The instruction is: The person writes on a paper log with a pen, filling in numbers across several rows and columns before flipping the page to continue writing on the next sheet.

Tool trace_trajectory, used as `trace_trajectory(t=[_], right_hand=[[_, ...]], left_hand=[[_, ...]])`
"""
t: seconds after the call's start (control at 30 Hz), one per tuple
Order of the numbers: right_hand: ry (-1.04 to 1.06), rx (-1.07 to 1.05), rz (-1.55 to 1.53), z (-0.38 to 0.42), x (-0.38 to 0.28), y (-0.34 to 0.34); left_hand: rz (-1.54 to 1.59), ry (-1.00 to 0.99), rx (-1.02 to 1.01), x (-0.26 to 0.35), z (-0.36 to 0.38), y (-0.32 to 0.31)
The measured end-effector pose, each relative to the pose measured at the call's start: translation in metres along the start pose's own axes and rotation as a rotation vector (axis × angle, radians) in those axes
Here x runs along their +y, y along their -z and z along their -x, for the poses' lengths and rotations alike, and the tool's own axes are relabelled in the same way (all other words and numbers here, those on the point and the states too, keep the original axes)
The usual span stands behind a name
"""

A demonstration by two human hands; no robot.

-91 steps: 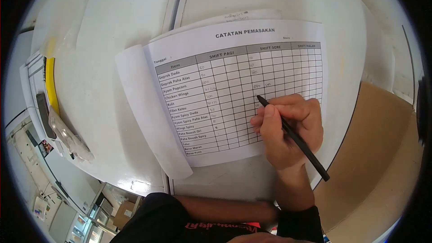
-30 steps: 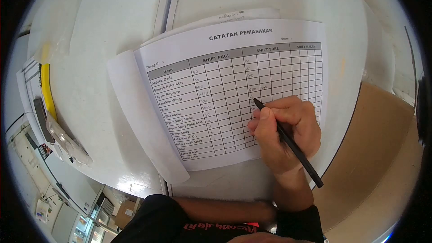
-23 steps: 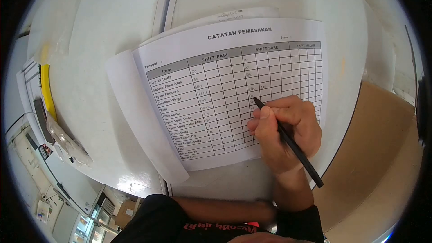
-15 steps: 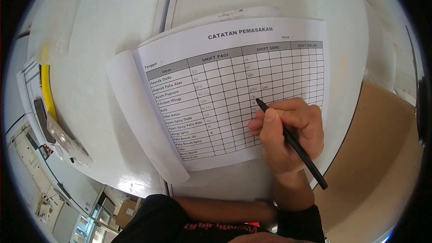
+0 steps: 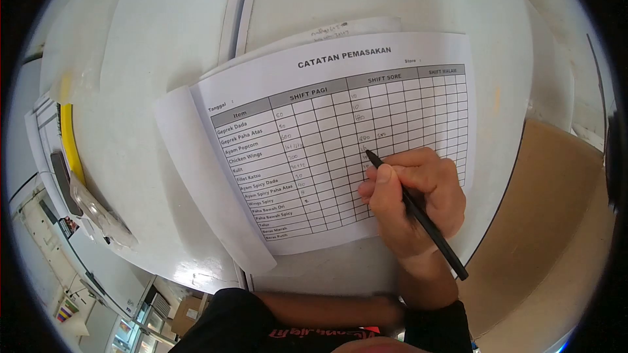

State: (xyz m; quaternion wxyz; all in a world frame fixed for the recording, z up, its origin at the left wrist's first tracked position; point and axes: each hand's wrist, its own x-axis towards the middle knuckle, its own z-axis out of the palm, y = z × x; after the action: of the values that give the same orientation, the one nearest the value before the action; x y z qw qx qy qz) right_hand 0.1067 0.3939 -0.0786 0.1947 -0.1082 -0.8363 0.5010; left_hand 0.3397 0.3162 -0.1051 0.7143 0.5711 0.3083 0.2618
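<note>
Head view. The fisheye edge cuts off the frame's corners in black. The left hand is not visible; only a bare forearm (image 5: 327,307) lies across the near edge below the worktop, its end hidden behind the right wrist. The handwritten entries in the form's cells are too small to read with certainty. The right hand covers the form's lower right cells. A second sheet (image 5: 327,28) shows only as a strip beyond the form's far edge, its scrawl illegible. A folded-back page (image 5: 203,183) curls out from the form's left side.

The right hand (image 5: 412,202) is closed around a black pen (image 5: 418,216), fingers together, thumb pressed on the barrel near the tip. The pen tip rests on the form (image 5: 340,137), in a cell of the column under "SHIFT SORE", about halfway down the grid. The barrel slants near and right, past the wrist. The hand's heel rests on the form's near right part.

The form, headed "CATATAN PEMASAKAN", lies flat on the white worktop (image 5: 163,59), at centre. Brown cardboard (image 5: 549,222) lies at right, partly under the worktop edge. At far left, a yellow-edged item (image 5: 69,137) and a clear plastic piece (image 5: 98,212) are indistinct.
</note>
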Motion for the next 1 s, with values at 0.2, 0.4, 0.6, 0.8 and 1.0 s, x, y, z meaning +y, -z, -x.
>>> trace_trajectory(t=[0.2, 0.4, 0.6, 0.8, 1.0], right_hand=[[0.020, -0.065, -0.087, 0.000, -0.002, 0.004], [-0.036, -0.056, -0.152, -0.002, -0.003, 0.001], [-0.074, -0.037, -0.214, -0.001, -0.001, -0.002], [-0.185, 0.022, -0.360, -0.003, -0.008, -0.003], [-0.290, 0.063, -0.429, -0.005, -0.012, -0.002]], left_hand=[[-0.065, -0.039, 0.038, 0.017, 0.043, 0.030], [-0.064, -0.192, 0.286, -0.048, -0.072, -0.070], [-0.026, -0.088, 0.198, -0.029, -0.027, -0.037], [-0.072, -0.106, 0.383, -0.053, -0.055, -0.059], [-0.112, -0.103, 0.487, -0.063, -0.055, -0.081]])
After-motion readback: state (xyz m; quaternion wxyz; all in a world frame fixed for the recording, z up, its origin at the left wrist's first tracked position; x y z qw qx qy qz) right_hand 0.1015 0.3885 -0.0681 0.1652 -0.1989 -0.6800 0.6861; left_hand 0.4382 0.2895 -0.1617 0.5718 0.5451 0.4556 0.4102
